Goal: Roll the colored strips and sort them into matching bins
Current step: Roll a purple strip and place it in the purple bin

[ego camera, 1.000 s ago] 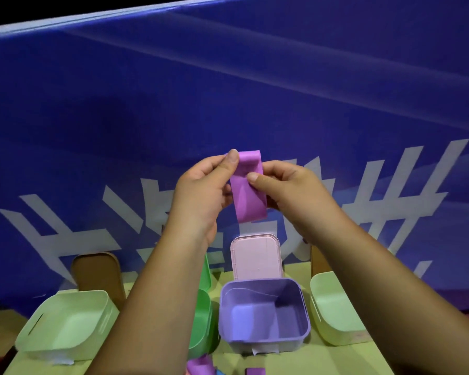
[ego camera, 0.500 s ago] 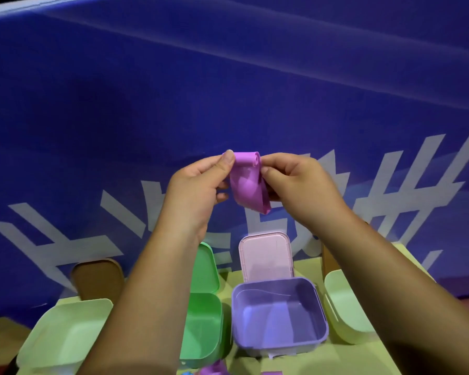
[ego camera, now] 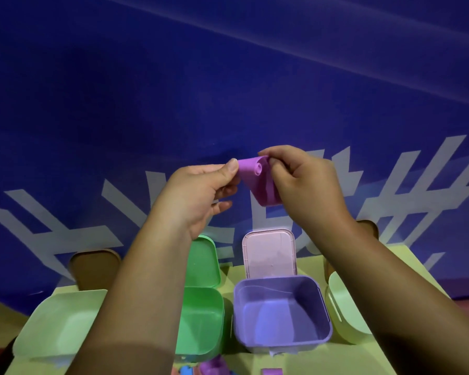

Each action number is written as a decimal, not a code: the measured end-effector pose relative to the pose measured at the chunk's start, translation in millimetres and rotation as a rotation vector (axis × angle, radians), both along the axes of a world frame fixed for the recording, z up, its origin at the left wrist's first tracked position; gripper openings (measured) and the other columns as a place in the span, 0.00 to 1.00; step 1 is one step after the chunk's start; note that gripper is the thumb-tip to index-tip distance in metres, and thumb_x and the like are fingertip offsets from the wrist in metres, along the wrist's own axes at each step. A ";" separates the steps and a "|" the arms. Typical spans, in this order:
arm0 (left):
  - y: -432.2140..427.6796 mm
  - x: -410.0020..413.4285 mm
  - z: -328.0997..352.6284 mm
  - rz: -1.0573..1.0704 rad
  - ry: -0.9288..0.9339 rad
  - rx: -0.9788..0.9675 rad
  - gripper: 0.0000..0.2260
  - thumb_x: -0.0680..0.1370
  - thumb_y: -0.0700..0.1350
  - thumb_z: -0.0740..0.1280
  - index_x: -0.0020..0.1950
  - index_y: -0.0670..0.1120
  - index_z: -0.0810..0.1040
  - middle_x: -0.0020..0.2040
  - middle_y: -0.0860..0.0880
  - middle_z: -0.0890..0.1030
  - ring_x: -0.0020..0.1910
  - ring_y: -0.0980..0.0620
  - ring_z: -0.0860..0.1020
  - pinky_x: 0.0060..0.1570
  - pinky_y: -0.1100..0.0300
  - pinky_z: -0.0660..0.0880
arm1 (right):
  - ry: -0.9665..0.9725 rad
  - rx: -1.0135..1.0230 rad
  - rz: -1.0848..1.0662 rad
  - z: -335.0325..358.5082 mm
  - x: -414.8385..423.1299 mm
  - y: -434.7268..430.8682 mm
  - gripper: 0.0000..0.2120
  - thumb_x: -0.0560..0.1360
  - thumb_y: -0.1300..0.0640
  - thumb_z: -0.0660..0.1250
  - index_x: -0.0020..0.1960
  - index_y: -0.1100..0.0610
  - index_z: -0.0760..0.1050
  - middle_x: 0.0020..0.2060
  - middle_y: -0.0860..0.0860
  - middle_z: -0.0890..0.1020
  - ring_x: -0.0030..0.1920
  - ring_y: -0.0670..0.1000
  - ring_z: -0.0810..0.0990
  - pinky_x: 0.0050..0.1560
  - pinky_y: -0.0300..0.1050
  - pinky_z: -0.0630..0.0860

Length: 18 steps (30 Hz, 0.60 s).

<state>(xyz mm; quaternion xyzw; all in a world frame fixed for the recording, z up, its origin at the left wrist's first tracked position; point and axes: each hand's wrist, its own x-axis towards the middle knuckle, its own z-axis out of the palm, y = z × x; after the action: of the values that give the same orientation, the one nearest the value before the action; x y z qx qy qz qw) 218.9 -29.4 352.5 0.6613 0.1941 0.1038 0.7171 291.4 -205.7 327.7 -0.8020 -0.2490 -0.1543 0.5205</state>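
Above the yellow-green table, two hands are raised before a blue banner with large white characters. The left hand pinches one edge of a single purple strip. The right hand curls its fingers round the other edge. The strip's top is wound into a small coil and its tail hangs loose. Four open bins stand in a row below: a left pale green bin, a green bin, a purple bin beneath the strip, and a right pale green bin half hidden by the forearm. Behind them stand four lids: a left brown lid, a green lid, a pink lid and a right brown lid. Loose strips, purple and blue, lie at the near edge.
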 end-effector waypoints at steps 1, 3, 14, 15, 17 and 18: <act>1.1 -0.5 0.4 -0.007 0.013 0.011 0.09 0.81 0.50 0.75 0.56 0.45 0.88 0.42 0.51 0.87 0.42 0.53 0.82 0.52 0.51 0.80 | -0.004 -0.006 -0.002 -0.2 0.0 0.4 0.13 0.85 0.58 0.65 0.63 0.47 0.84 0.48 0.37 0.83 0.53 0.35 0.80 0.48 0.43 0.83; 2.5 -1.6 0.7 -0.025 0.036 0.036 0.10 0.81 0.50 0.75 0.55 0.44 0.88 0.41 0.51 0.87 0.40 0.54 0.82 0.50 0.52 0.80 | -0.021 -0.022 0.000 -1.0 -1.1 1.1 0.13 0.86 0.57 0.65 0.63 0.47 0.84 0.49 0.38 0.82 0.54 0.34 0.79 0.48 0.41 0.83; 4.9 -16.0 3.0 -0.145 0.068 0.011 0.12 0.76 0.53 0.76 0.51 0.44 0.85 0.39 0.51 0.83 0.37 0.54 0.80 0.49 0.52 0.81 | -0.010 0.004 0.027 3.3 -7.6 -0.1 0.13 0.86 0.58 0.64 0.61 0.46 0.85 0.46 0.35 0.83 0.52 0.37 0.80 0.46 0.37 0.80; 4.4 -17.4 3.5 -0.161 0.034 -0.019 0.15 0.74 0.54 0.76 0.52 0.44 0.85 0.39 0.51 0.82 0.37 0.54 0.79 0.48 0.54 0.80 | 0.019 0.008 0.046 5.0 -8.3 -0.6 0.13 0.86 0.58 0.64 0.60 0.45 0.85 0.46 0.34 0.83 0.52 0.35 0.80 0.46 0.34 0.78; 4.4 -19.3 4.8 -0.193 -0.015 -0.072 0.18 0.73 0.54 0.75 0.56 0.44 0.85 0.39 0.51 0.81 0.37 0.55 0.77 0.44 0.57 0.79 | 0.068 0.018 0.084 7.8 -10.0 -1.9 0.14 0.86 0.58 0.64 0.57 0.44 0.85 0.44 0.32 0.83 0.50 0.34 0.80 0.43 0.28 0.74; 4.7 -19.9 5.4 -0.210 -0.023 -0.079 0.19 0.73 0.55 0.74 0.57 0.44 0.85 0.39 0.51 0.80 0.37 0.55 0.77 0.42 0.58 0.78 | 0.084 0.022 0.100 9.3 -11.3 -2.5 0.14 0.85 0.58 0.64 0.56 0.42 0.85 0.43 0.32 0.83 0.49 0.33 0.80 0.43 0.27 0.73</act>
<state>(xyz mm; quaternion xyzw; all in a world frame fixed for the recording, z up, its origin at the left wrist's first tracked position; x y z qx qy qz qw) 199.0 -24.8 358.0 0.6479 0.1193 0.0280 0.7518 280.1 -208.1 336.9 -0.7887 -0.2649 -0.0969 0.5463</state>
